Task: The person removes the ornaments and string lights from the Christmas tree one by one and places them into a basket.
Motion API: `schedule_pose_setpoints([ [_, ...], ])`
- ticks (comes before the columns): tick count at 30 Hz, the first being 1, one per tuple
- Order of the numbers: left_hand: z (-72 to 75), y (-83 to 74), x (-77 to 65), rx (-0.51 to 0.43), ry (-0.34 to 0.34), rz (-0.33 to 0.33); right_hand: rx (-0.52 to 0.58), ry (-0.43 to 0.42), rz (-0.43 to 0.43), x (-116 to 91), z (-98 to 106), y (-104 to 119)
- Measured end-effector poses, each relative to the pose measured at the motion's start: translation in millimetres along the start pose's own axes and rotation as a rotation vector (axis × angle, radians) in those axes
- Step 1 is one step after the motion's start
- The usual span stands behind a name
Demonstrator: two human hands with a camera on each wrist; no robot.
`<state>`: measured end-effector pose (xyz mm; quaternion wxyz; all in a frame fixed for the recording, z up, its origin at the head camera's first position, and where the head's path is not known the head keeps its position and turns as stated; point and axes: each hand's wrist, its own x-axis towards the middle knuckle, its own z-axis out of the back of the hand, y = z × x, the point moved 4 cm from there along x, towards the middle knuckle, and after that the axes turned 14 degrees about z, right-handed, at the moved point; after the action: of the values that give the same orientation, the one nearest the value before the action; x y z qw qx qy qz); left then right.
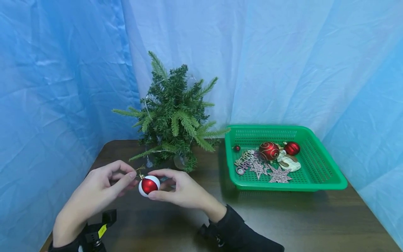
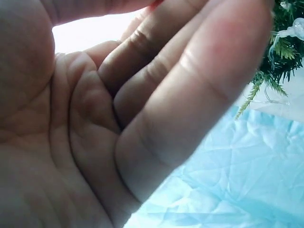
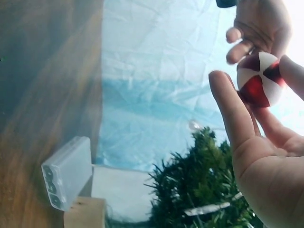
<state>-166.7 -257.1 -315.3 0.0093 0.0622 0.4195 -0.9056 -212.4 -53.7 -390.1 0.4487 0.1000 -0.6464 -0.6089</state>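
Observation:
A red and white Christmas bauble [image 1: 149,186] hangs over the dark table, held by my right hand [image 1: 181,189] between thumb and fingers. My left hand [image 1: 100,187] pinches the thin gold hanging loop [image 1: 140,170] at its cap between thumb and index finger. In the right wrist view the bauble [image 3: 261,79] shows red and white wedges, with the left hand [image 3: 263,26] beyond it. Only the palm and fingers of the left hand [image 2: 156,90] fill the left wrist view. Right behind the hands stands a small green Christmas tree [image 1: 176,115].
A green basket [image 1: 327,168] at the right holds a swirled red bauble [image 1: 269,151], a plain red bauble [image 1: 291,148], glittery stars [image 1: 279,174] and other ornaments. A clear battery case [image 3: 69,173] lies near the tree's wooden base [image 3: 85,213]. Blue cloth [image 1: 267,63] surrounds the table.

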Motion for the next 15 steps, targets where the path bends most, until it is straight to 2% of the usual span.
schedule_pose_setpoints([
  [8, -8.2, -17.1, -4.8, 0.027, -0.155, -0.215, -0.055, 0.044, 0.011, -4, 14, 14],
  [15, -14.8, -29.5, -6.5, 0.078, -0.246, -0.306, -0.089, 0.088, 0.004, -10, 31, 28],
])
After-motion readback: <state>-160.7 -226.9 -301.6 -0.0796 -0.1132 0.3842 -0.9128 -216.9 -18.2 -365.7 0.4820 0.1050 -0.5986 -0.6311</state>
